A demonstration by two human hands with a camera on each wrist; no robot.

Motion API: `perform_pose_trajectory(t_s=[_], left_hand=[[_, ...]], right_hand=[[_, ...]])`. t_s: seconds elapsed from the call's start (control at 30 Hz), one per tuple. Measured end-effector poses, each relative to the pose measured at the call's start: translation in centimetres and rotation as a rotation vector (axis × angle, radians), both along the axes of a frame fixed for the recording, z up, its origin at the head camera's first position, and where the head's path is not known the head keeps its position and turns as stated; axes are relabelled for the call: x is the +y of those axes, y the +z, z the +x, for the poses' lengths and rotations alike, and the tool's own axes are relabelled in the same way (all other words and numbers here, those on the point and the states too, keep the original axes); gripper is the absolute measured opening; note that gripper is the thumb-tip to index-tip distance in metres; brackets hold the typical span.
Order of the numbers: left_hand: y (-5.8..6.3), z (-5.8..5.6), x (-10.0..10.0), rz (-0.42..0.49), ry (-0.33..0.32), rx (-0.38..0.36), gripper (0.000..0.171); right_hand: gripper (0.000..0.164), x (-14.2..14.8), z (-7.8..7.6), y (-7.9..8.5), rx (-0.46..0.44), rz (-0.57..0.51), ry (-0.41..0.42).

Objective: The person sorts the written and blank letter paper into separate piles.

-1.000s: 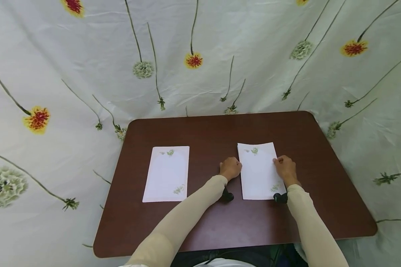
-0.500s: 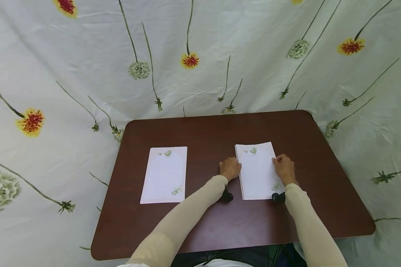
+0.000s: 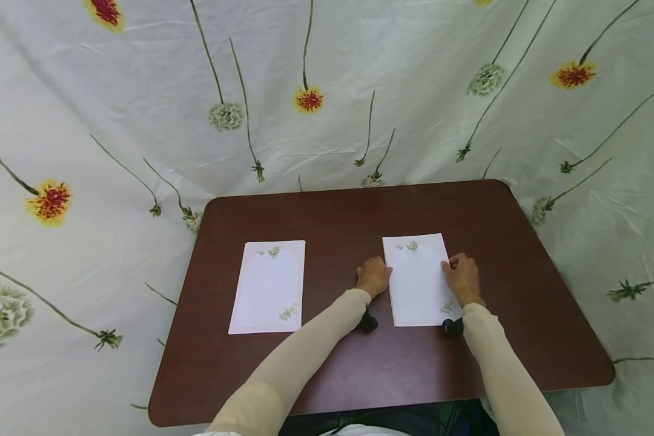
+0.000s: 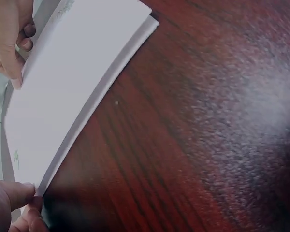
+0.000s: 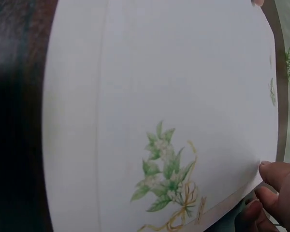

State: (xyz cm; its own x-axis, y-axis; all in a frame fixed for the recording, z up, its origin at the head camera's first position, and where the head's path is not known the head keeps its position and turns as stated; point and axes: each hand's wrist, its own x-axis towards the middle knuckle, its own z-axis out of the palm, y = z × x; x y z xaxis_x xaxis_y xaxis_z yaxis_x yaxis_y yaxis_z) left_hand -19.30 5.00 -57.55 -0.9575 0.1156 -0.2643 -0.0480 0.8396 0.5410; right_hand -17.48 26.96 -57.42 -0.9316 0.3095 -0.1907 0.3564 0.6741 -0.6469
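A small stack of white paper sheets (image 3: 416, 281) with printed green sprigs lies towards the right half of the table. My left hand (image 3: 373, 277) pinches its left edge, thumb (image 4: 23, 192) on top and fingers below. On the opposite edge my right hand (image 3: 462, 280) pinches the paper, its thumb (image 5: 270, 169) lying over the top face. More than one layer shows along the near edge in the left wrist view, a little offset. The right wrist view shows the printed sprig (image 5: 166, 174) close up.
Another white sheet or stack (image 3: 267, 287) with the same print lies flat to the left on the brown table (image 3: 338, 212). Behind the table hangs a pale flowered cloth (image 3: 158, 72). The table's front edge runs below my forearms.
Both hands stay on the paper edges. The right hand and the stack have shifted slightly left, and the layers at the stack's left side look more even. The head view has turned slightly.
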Motion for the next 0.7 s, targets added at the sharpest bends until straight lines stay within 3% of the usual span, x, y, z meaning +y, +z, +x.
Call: perform_pose_trajectory(t_s=[0.2, 0.33, 0.5, 0.7], left_hand=[[-0.4, -0.3, -0.6, 0.012, 0.004, 0.000, 0.024], [-0.6, -0.7, -1.4, 0.038, -0.039, 0.006, 0.022], [-0.3, -0.4, -3.2, 0.091, -0.101, 0.063, 0.018], [0.3, 0.1, -6.4, 0.116, -0.101, 0.152, 0.015]], right_hand=[[0.037, -0.3, 0.2, -0.8, 0.017, 0.006, 0.012], [0.030, -0.3, 0.4, -1.1, 0.062, 0.036, 0.044], [0.029, 0.3, 1.5, -1.4, 0.074, 0.091, 0.087], [0.027, 0.7, 2.3, -1.3, 0.076, 0.104, 0.086]])
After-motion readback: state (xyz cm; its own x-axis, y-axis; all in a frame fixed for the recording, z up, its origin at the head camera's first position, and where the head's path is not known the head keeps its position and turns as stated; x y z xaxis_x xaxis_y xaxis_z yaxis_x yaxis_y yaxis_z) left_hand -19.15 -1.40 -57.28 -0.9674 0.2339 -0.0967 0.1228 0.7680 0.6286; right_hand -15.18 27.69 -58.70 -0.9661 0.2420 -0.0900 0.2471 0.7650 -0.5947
